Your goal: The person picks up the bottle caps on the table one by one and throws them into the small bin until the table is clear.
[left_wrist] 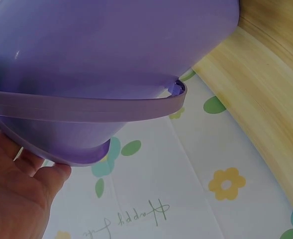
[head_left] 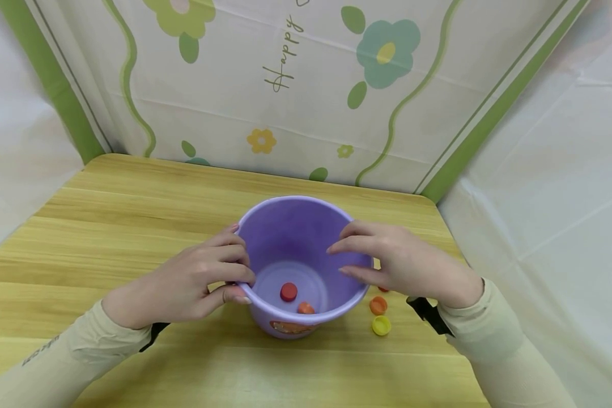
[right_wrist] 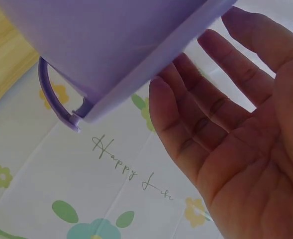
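A purple plastic bucket (head_left: 298,235) stands on the table, its mouth towards me. My left hand (head_left: 209,280) grips the left rim, fingers over the edge and thumb on the outer side. At the right rim, my right hand (head_left: 387,258) has spread, slightly bent fingers reaching over the edge, with nothing held between them. Inside on the bottom lie a red bottle cap (head_left: 288,292) and an orange cap (head_left: 306,307), the latter partly hidden by the near rim. In the left wrist view, the bucket's handle (left_wrist: 86,108) hangs across its outer side.
Right of the bucket lie an orange cap (head_left: 378,305), a yellow cap (head_left: 381,325) and a red piece (head_left: 383,289) mostly covered by my right hand. The wooden table (head_left: 132,215) ends at a flowered cloth (head_left: 306,113) behind. White sheeting hangs at both sides.
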Motion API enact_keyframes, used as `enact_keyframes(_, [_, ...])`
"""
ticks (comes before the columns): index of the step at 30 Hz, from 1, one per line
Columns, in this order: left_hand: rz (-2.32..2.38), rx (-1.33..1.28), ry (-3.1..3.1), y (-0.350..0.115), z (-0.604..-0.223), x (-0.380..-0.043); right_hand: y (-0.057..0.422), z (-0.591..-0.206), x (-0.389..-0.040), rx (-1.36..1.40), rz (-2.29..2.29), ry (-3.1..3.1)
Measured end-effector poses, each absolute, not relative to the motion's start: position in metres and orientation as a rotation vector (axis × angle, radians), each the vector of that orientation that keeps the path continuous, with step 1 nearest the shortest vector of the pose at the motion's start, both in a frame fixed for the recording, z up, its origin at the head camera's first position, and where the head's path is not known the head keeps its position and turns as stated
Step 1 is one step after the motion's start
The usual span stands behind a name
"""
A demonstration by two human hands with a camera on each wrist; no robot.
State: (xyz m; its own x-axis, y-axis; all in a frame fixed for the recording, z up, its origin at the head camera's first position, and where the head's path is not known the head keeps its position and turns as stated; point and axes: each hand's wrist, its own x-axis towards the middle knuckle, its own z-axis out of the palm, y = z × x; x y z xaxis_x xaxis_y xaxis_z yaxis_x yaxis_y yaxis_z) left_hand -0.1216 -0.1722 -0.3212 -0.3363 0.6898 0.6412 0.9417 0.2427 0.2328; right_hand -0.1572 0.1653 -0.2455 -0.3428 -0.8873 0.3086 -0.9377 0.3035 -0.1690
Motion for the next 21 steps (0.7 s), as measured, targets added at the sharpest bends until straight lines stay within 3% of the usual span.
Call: enact_keyframes(21, [-0.835, -1.495, -2.116, -0.171, -0.319, -0.122, 0.204, -0.231, -0.18, 1.55, 0.536, -2.295])
